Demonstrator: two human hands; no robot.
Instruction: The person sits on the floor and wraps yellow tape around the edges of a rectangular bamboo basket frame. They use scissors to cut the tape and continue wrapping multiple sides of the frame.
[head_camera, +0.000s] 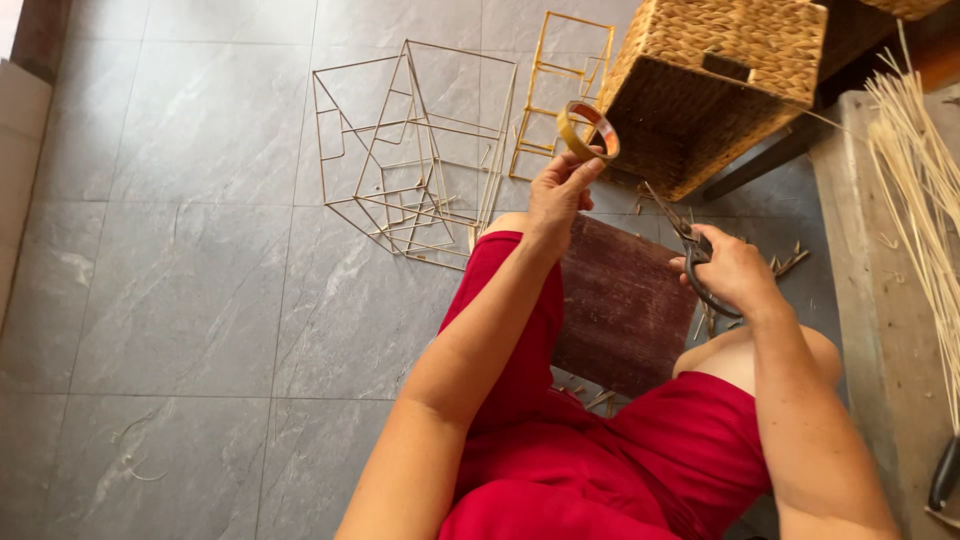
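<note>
A roll of tape is pinched upright in the left hand at upper centre of the frame, just left of the woven basket. Scissors are gripped in the right hand, lower right, blades pointing up-left toward the roll.

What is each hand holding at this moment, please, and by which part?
The left hand pinches a roll of tape by its lower rim. The right hand holds scissors by the handle loops, blades pointing up-left.
</note>
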